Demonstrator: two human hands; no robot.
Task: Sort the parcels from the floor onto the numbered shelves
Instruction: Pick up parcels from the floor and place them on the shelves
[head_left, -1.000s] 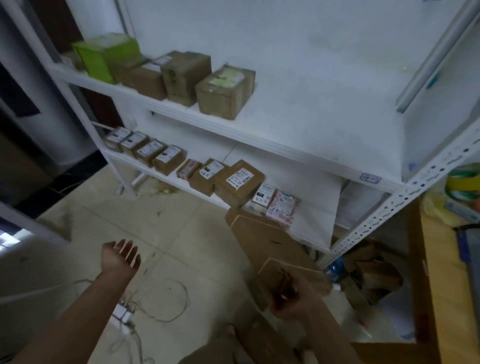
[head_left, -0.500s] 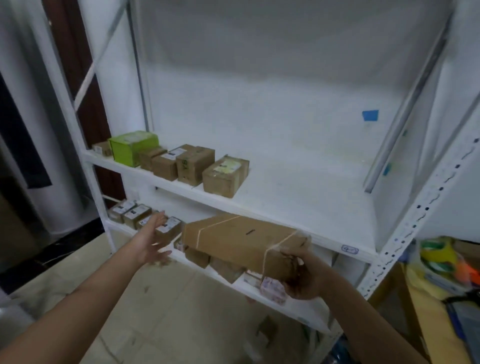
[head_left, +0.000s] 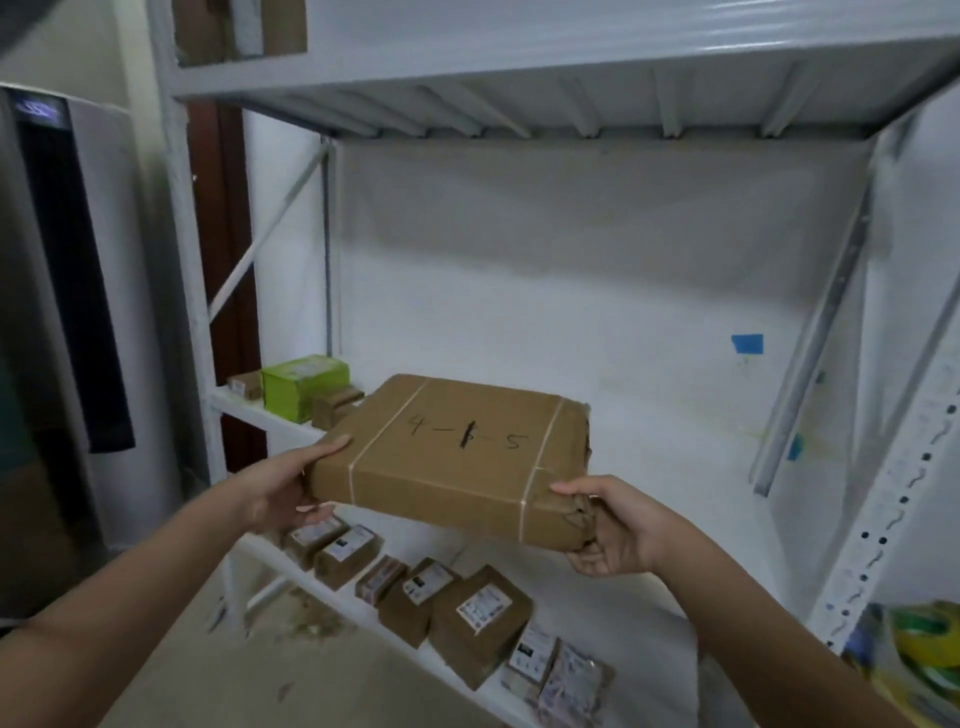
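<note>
1. Two grips share the load. The left-hand grip (head_left: 280, 491) pinches the left edge of the flat brown cardboard parcel (head_left: 457, 457), thumb on top and fingers curled beneath. The right-hand grip (head_left: 618, 530) pinches the crumpled near right corner the same way.
2. Holding opposite ends keeps the wide, tape-banded parcel close to level. Its top face is turned toward the person, probably so the handwritten number, which looks like 4-1-5, can be checked against the shelf numbers.
3. The parcel hangs at the near edge of the white middle shelf (head_left: 665, 431) and is not yet set down. I cannot tell whether its far edge touches the board.
4. At the far left of that shelf stand a bright green box (head_left: 301, 379) and a small brown box (head_left: 335, 405). Open board to their right looks wide enough for the parcel.
5. Below, the white lower shelf (head_left: 597, 587) carries a row of small labelled brown parcels (head_left: 478, 618).
6. Half a second ago the right hand alone held the parcel, lower down. The left hand was spread and apart from it, and has since closed on the left edge.
</note>
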